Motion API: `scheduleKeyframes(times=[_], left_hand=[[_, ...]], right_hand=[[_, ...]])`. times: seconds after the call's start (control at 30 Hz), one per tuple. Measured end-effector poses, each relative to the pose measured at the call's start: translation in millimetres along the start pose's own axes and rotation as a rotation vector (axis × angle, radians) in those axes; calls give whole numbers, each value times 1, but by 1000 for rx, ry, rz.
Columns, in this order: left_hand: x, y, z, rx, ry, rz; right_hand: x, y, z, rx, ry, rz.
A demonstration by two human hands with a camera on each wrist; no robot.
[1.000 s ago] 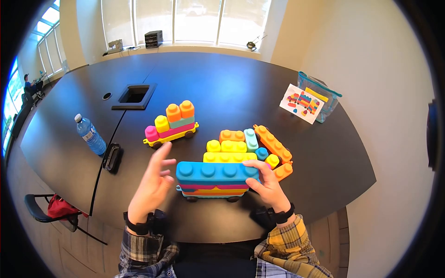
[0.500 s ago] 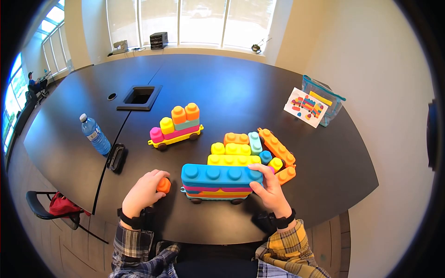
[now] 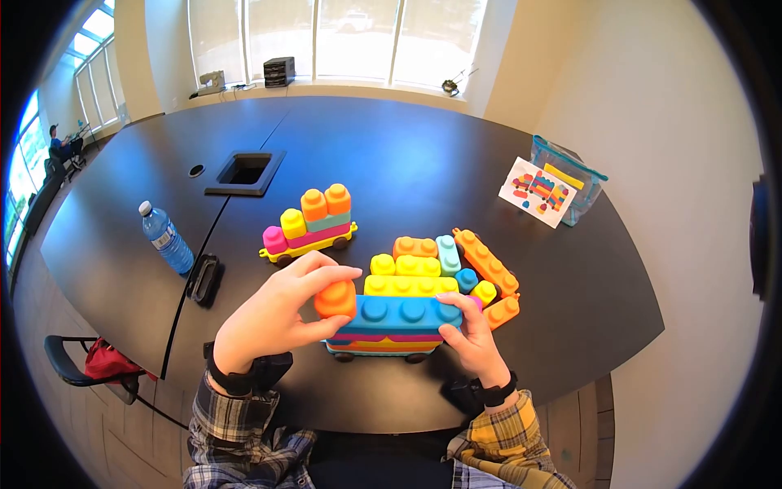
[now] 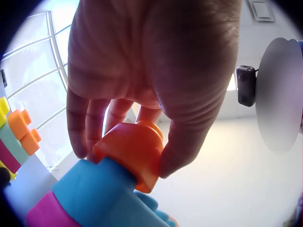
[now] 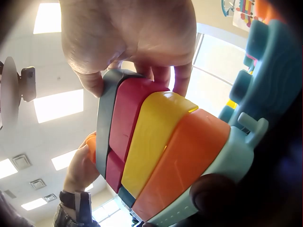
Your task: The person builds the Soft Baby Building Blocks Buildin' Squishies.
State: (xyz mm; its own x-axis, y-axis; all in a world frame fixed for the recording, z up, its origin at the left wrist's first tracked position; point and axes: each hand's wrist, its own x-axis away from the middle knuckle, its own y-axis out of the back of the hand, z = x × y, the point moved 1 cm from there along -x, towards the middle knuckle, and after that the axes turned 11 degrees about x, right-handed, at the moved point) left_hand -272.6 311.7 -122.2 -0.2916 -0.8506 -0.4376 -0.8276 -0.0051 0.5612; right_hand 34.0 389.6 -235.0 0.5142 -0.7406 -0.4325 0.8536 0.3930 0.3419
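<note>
My left hand [image 3: 281, 314] pinches an orange block [image 3: 336, 300] at the left end of the long blue block [image 3: 393, 313]. In the left wrist view the orange block [image 4: 135, 149] is tilted on the blue block's [image 4: 104, 189] end, thumb on one side and fingers on the other. The blue block tops a wheeled stack of magenta, yellow and orange layers on a light teal base. My right hand [image 3: 476, 346] grips the stack's right end; in the right wrist view its thumb and fingers straddle the top blocks, beside the magenta layer [image 5: 132, 106].
Loose yellow blocks [image 3: 411, 285] and an orange wheeled base [image 3: 486, 262] lie just behind the stack. A second block wagon [image 3: 309, 232] stands behind left. Farther left are a bottle [image 3: 167, 238] and a black case [image 3: 205, 279]. A picture card [image 3: 538, 191] leans on a clear bag [image 3: 574, 183].
My left hand has brought the orange block from the table, rightward and up, onto the blue block's left end. My right hand keeps its grip on the right end.
</note>
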Motion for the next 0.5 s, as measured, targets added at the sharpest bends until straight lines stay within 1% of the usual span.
scheduleKeyframes(times=[0.03,0.1,0.23,0.33,0.37,0.4,0.43,0.47,0.5], left_hand=[[0,-1,1,1,-1,2],[2,-4,3,59,59,25],[8,-2,8,79,66,34],[11,-5,11,75,79,84],[13,-11,14,149,88,12],[17,-16,16,224,97,-62],[22,-21,18,223,92,-62],[29,-26,21,284,204,-79],[35,-31,26,344,316,-95]], right_hand=[[0,0,-1,5,7,-1],[0,-1,1,8,9,-2],[1,-2,1,2,-3,3],[2,-3,-1,17,11,-3],[2,-2,0,19,11,-6],[2,-2,1,0,-29,-11],[0,-1,3,-19,-67,-15],[-1,2,7,-15,-61,-18],[-1,5,12,81,-106,50]])
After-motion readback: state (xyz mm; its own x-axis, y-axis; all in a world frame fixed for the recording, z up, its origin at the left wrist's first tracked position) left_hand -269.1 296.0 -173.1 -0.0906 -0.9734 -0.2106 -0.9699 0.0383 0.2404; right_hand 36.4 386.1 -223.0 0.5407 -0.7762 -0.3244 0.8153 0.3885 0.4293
